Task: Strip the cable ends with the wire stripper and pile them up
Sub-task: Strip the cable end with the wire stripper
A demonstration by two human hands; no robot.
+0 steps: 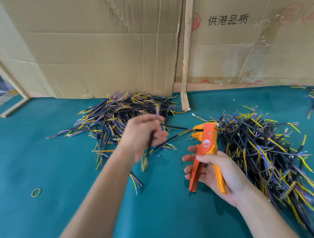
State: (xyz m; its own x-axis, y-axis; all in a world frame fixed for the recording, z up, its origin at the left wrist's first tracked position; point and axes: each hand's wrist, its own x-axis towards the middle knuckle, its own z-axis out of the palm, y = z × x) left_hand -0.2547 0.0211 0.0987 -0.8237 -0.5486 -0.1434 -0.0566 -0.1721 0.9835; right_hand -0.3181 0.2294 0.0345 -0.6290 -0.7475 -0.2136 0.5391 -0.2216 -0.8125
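Cardboard (112, 48) walls the green table (45, 152); cable piles lie left (119, 110) and right (263, 149). Your left hand (144, 136), blurred, pinches one cable (150, 143) before the left pile. Your right hand (217, 172) loosely grips the orange wire stripper (205, 149), handles spread.

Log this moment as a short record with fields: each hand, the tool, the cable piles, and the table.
left hand: grips one black cable, blurred
right hand: holds the wire stripper by its handles, head up
left pile: cables behind the left hand
right pile: cables beside the stripper
table: green cloth, rubber band lying loose
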